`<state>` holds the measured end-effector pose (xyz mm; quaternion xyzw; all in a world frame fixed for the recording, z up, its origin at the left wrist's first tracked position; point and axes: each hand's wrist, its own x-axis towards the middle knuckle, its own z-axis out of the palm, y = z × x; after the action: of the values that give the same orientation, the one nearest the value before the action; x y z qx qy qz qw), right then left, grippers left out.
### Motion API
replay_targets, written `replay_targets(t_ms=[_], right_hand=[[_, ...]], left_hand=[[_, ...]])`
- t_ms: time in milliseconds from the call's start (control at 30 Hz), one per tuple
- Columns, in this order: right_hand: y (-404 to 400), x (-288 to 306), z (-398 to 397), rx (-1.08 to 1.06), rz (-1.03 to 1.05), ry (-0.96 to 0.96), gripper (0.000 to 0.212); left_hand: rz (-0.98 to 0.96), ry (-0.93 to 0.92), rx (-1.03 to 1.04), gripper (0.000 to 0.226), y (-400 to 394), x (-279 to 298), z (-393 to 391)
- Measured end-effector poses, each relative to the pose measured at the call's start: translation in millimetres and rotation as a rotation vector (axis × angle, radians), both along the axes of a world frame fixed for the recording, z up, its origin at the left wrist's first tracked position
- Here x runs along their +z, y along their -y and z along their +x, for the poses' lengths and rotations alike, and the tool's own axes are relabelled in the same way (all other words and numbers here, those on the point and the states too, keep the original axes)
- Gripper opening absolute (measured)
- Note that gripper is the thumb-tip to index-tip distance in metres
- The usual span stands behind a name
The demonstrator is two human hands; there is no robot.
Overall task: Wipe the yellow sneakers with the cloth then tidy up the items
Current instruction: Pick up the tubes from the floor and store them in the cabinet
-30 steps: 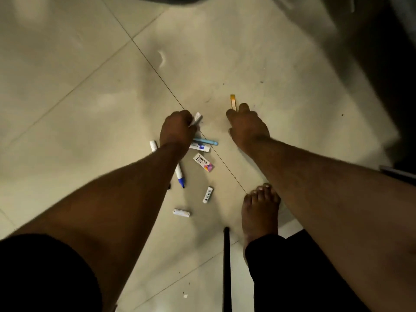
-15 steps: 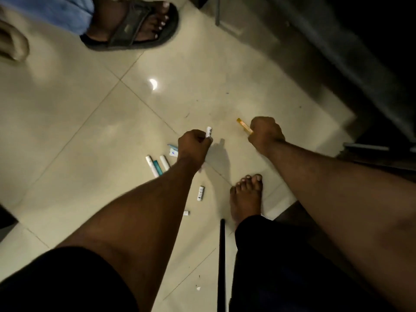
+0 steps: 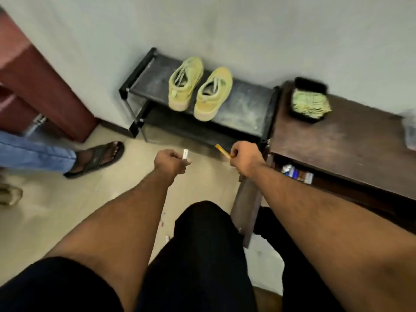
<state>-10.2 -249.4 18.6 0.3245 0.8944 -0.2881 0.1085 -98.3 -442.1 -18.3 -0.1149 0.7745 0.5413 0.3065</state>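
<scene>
Two yellow sneakers stand side by side on the top shelf of a black shoe rack against the wall. A green cloth lies folded in a black tray on the dark wooden table to the right. My left hand is shut on a small white tube, held over the floor in front of the rack. My right hand is shut on an orange pen-like stick, close to the table's left corner.
Another person's sandalled foot and jeans leg stand at the left. A maroon cabinet fills the far left. Small packets sit on the table's lower shelf. A few small items lie on the tiled floor by my legs.
The view has lifted from the floor to the rack and table. Both hands have risen from the floor, each still gripping its picked-up item.
</scene>
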Motion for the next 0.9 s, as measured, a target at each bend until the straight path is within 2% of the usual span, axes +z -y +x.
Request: replay_targets(t_ms=[100, 200, 300, 400, 467, 600, 767, 900], right_hand=[[-27.1, 57.2, 57.4, -0.084, -0.015, -0.094, 0.023], [-54.1, 95.4, 125.4, -0.27, -0.152, -0.195, 0.028], [-87.0, 117.4, 186.8, -0.384, -0.202, -0.209, 0.017], [-124.5, 119.2, 246.5, -0.466, -0.175, -0.18, 0.01], [-150.3, 101.8, 283.6, -0.528, -0.199, -0.149, 0.009], [-187.2, 30.3, 333.6, -0.681, -0.297, -0.1, 0.01], [-217.9, -68.9, 334.5, -1.019, -0.635, -0.323, 0.02], [-231.3, -128.0, 315.2, -1.227, -0.857, -0.43, 0.02]], left_hand=[[0.133, -0.064, -0.088, 0.025, -46.1, 70.5, 24.5], [0.235, -0.068, -0.151, 0.023, -93.0, 121.9, 77.3], [0.229, -0.01, -0.246, 0.022, -140.4, 137.7, 140.5], [0.144, -0.007, -0.354, 0.017, -186.3, 121.3, 197.6], [0.079, -0.021, -0.41, 0.014, -213.5, 101.5, 229.2], [0.013, 0.052, -0.425, 0.015, -259.6, 41.7, 271.2], [0.094, 0.335, -0.259, 0.012, -311.3, -42.3, 282.5], [0.056, 0.416, -0.148, 0.019, -348.5, -95.5, 274.2]])
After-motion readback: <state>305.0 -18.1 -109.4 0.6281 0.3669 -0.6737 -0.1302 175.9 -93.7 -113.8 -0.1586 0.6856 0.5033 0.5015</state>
